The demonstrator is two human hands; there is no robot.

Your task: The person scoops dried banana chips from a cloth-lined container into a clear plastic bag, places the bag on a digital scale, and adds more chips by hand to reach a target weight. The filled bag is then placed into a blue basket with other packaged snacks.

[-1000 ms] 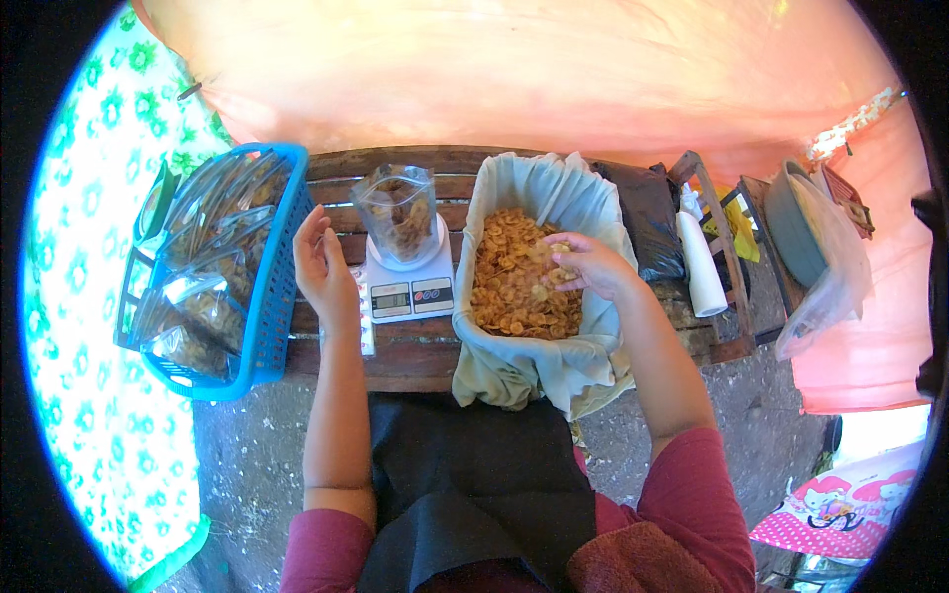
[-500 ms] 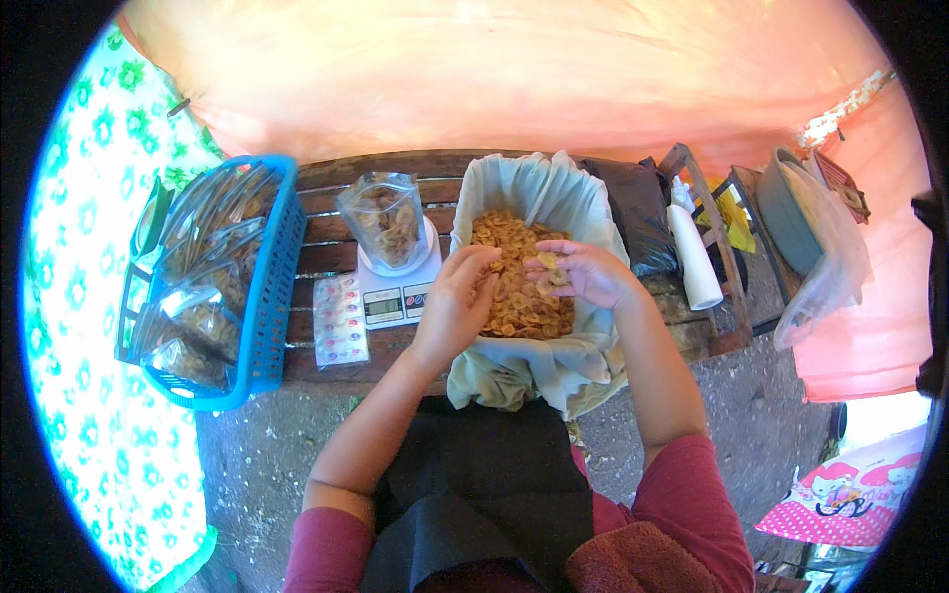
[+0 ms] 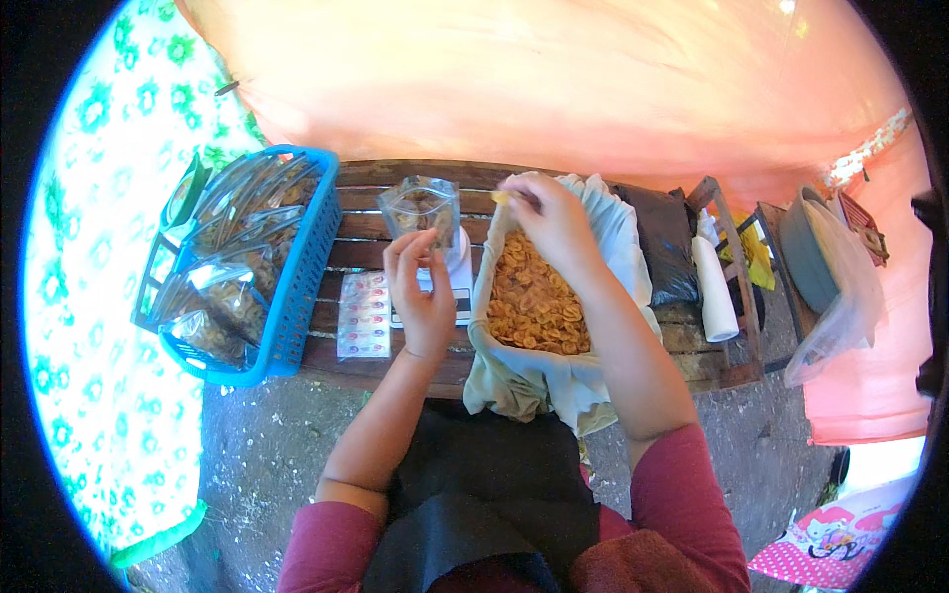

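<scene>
I see both forearms coming up from the near edge, sleeves pushed to the elbows. My left hand [image 3: 423,287] is raised palm toward me, fingers curled loosely upward and slightly parted, nothing gripped. My right hand [image 3: 552,219] reaches farther out, back of the hand up, wrist bent, thumb and forefinger pinched together at the far left tip.
</scene>
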